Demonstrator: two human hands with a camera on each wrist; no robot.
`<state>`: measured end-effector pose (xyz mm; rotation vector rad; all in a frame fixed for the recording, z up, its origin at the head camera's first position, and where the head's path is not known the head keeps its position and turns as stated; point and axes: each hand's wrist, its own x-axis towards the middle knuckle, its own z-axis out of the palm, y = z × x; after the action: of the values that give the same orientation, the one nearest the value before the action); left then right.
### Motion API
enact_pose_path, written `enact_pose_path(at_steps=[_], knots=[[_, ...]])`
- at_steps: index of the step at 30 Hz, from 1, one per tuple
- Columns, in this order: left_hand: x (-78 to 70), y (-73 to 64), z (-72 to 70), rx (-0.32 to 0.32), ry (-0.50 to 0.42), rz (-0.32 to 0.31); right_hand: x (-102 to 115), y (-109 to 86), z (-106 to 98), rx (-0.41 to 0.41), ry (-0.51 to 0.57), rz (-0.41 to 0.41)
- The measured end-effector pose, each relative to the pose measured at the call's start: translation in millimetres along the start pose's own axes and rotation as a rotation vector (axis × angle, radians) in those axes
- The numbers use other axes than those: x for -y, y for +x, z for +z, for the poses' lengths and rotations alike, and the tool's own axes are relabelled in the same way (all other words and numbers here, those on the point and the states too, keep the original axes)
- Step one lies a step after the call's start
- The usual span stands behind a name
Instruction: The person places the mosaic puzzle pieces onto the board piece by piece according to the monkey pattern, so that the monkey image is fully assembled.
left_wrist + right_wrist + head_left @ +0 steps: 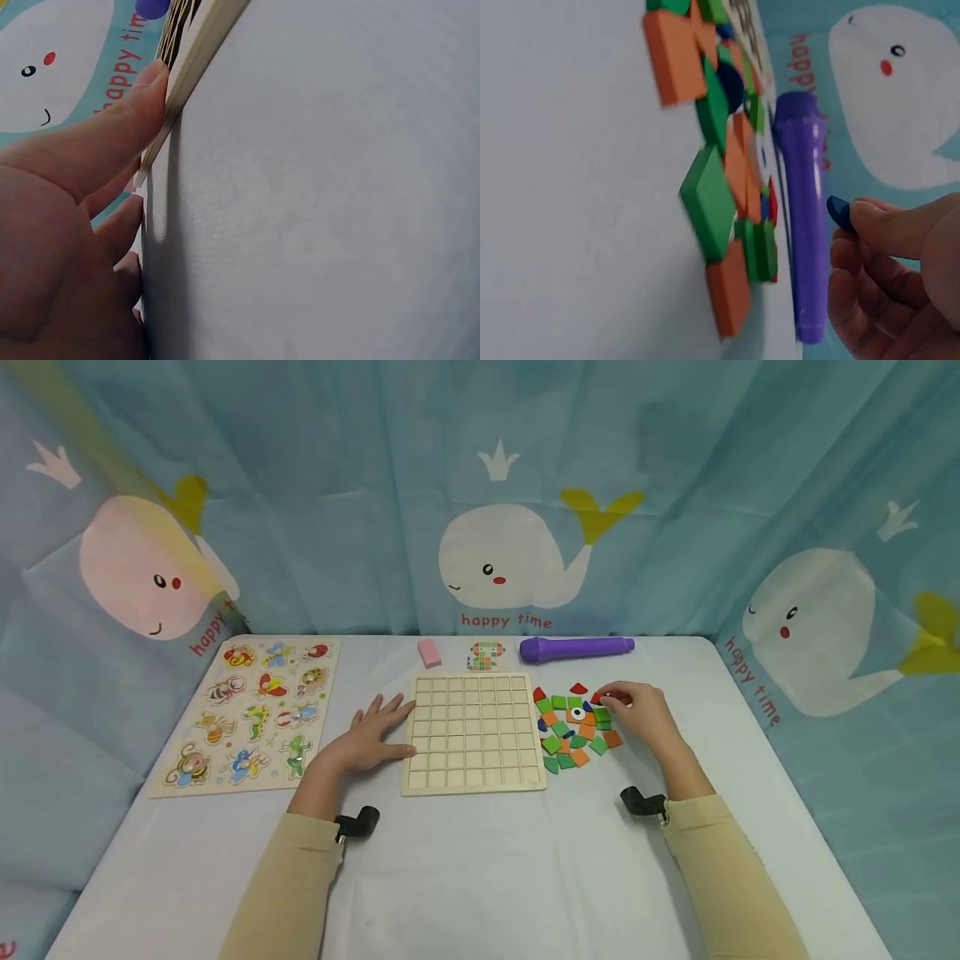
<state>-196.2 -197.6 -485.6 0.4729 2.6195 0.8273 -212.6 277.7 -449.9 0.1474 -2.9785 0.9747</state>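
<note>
A wooden grid board [477, 732] with bare square cells lies flat on the table. My left hand [369, 737] rests against its left edge, fingers spread, and the thumb touches the board's side in the left wrist view. To the right of the board, my right hand [639, 710] pinches a small dark blue piece [841, 213] between thumb and fingertips, raised above the table. Under and beside that hand lies a loose pile of flat pieces in green, orange, red and blue. Among them are an orange square [673, 58], a green square [708, 202] and a white eye piece [578, 714].
Behind the board are a pink block [430, 653], a small patterned picture card [486, 656] and a purple microphone-shaped tube [576, 649]. An insect picture puzzle board [247, 718] lies at the left. A whale-print curtain [360, 560] borders the white table.
</note>
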Motion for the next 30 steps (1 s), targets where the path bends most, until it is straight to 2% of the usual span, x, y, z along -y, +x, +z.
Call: enact_pose_path(at_steps=[8, 19, 23, 30], knots=[[-1.6, 1.3, -0.8, -0.002, -0.020, -0.002, 25.6, 1.9, 11.7, -0.010, 0.081, 0.022], [0.6, 2.4, -0.2, -0.011, -0.018, 0.000, 51.3, 8.5, 36.7, 0.082, 0.179, 0.030], [1.4, 1.9, 0.6, -0.012, -0.012, -0.007, 58.8, 13.9, 46.9, 0.096, 0.177, 0.030], [0.7, 0.6, 1.2, -0.019, -0.016, -0.019, 68.5, 24.2, 64.6, 0.092, 0.136, -0.021]])
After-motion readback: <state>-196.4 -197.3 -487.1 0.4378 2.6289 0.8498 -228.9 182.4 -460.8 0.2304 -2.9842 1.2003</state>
